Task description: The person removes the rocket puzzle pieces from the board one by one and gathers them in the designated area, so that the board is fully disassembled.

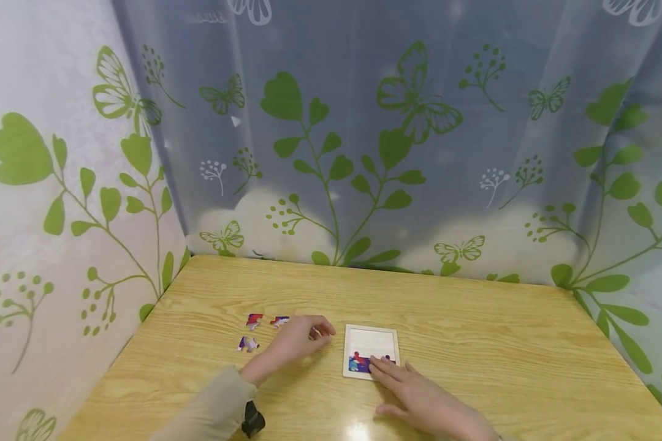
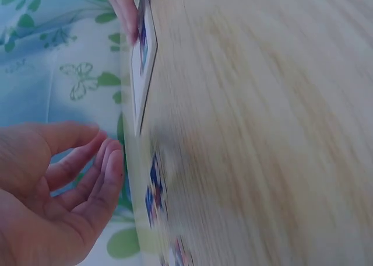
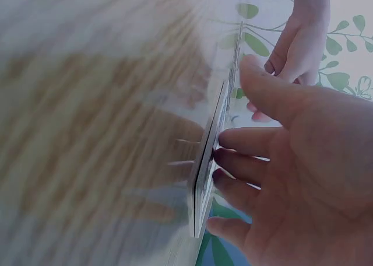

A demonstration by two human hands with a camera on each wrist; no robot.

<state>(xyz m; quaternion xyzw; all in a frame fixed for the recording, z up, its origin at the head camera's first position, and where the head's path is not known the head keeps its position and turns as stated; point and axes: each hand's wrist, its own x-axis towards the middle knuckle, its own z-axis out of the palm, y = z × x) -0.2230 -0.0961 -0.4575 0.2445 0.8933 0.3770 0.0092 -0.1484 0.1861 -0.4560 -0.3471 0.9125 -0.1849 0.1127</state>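
A small square puzzle tray (image 1: pixel 372 340) with a pale rim lies on the table, and joined red, blue and purple jigsaw pieces (image 1: pixel 358 362) fill its near part. My right hand (image 1: pixel 416 393) rests its fairly straight fingertips on those pieces at the tray's near right, covering some of them. In the right wrist view the fingers (image 3: pixel 242 165) touch the tray from above, thumb apart. My left hand (image 1: pixel 299 337) hovers left of the tray, its fingers loosely bent; the left wrist view shows nothing between thumb and fingers (image 2: pixel 108 172).
Left of my left hand lie loose jigsaw pieces: a red one (image 1: pixel 254 320), a red and purple one (image 1: pixel 279 321) partly behind the hand, and a purple and white one (image 1: pixel 248 344). A patterned curtain (image 1: pixel 342 153) stands behind the wooden table (image 1: pixel 491 343).
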